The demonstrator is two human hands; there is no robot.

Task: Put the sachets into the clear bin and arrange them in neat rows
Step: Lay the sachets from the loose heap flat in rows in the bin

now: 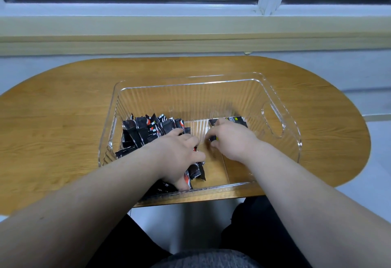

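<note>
A clear ribbed plastic bin (281, 106) stands on the wooden table. Several black sachets with red and white print (146, 130) fill its left half, standing loosely on edge. Both my hands are inside the bin. My left hand (179, 157) lies over the near sachets, fingers curled round a few of them (196, 171). My right hand (229, 138) is in the right half, its fingers curled round a small bunch of sachets (234, 119) whose black ends stick out beyond the knuckles. The sachets under both palms are hidden.
The oval wooden table (63, 119) sits against a wall below a window sill (190, 30). The bin has a cut-out handle (273, 121) on its right wall. My dark-clothed legs show under the near table edge.
</note>
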